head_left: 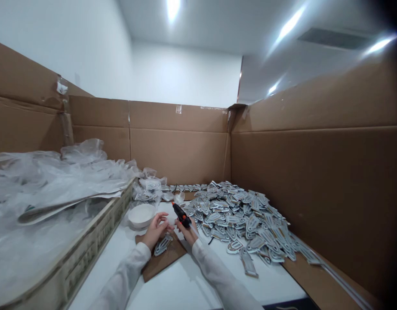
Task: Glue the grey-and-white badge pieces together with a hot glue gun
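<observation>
Glue gun (181, 215) sits gripped in my right hand (189, 232), fingers closed round it. My left hand (155, 231), fingers loosely curled, touches a badge (163, 245) on the cardboard sheet (159, 265), near the white bowl (141, 215); a badge pile (243, 219) lies right on the bench (185, 288).

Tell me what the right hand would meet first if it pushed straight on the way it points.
Probably the heap of grey-and-white flat pieces: the right hand with its black-and-orange glue gun points up-table, though depth is unclear.
</observation>
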